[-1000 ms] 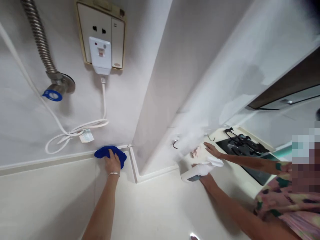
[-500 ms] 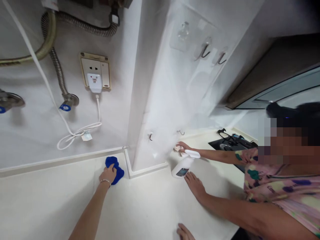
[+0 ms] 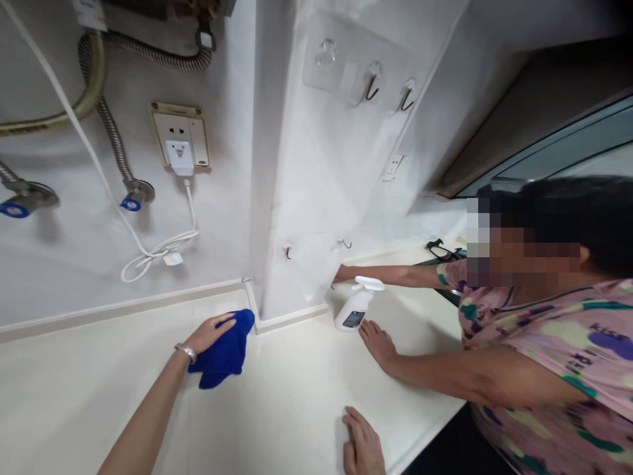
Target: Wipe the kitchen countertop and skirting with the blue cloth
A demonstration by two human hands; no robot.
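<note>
My left hand [image 3: 206, 332], a bracelet on its wrist, grips a blue cloth [image 3: 223, 355] on the white countertop [image 3: 277, 396], just left of the corner trim at the foot of the wall column. The cloth bunches under and below my fingers. My right hand [image 3: 363, 443] lies flat on the counter near the front edge, fingers stretched out and holding nothing. A white spray bottle [image 3: 353, 311] stands upright by the column's base, nobody holding it.
A person in a patterned shirt [image 3: 554, 356] leans in from the right, one hand [image 3: 376, 342] flat on the counter, the other reaching the column's base. On the wall are a socket with plug and coiled white cable [image 3: 158, 254], metal hoses and hooks. A black hob [image 3: 442, 251] lies far right.
My left hand drew the blue cloth away from the wall corner toward me. My right hand came into view on the counter. The other person set the spray bottle down and let go.
</note>
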